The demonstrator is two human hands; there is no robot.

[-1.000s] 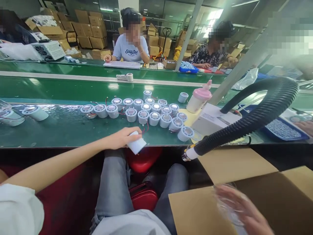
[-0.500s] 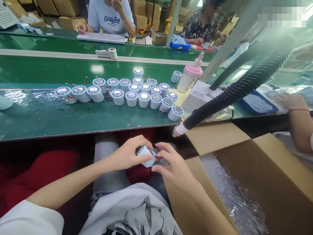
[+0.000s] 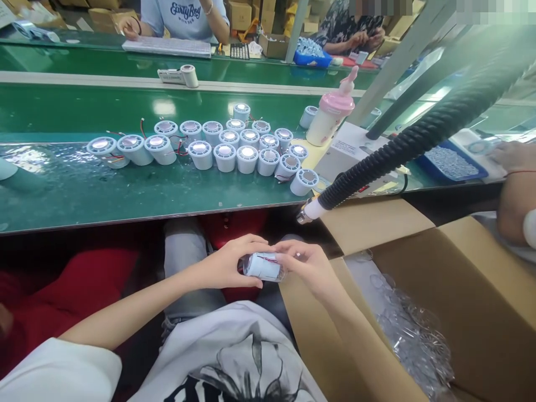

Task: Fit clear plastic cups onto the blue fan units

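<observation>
Above my lap I hold a light-blue cylinder (image 3: 260,267) lying sideways, with thin red and dark wires along its side. My left hand (image 3: 228,263) is closed round its left end, thumb below and fingers over the top. At the other end my right hand (image 3: 309,267) is closed, its fingers on the wires and on a clear plastic cover (image 3: 283,273) that sits against the cylinder. How far the cover reaches over the cylinder I cannot tell. Several similar light-blue cylinders (image 3: 247,159) with round slotted tops and loose wires stand grouped on the green bench (image 3: 125,195).
An open cardboard box (image 3: 473,312) at my right contains many clear plastic pieces (image 3: 414,340). A black flexible hose (image 3: 377,173) slants over the bench near a pink-lidded bottle (image 3: 333,114) and a white machine (image 3: 345,151). Co-workers sit across and to the right.
The cylinder has turned from tilted to lying nearly level, its wires now facing me. My right hand has closed in on it, bringing the clear cover against its right end.
</observation>
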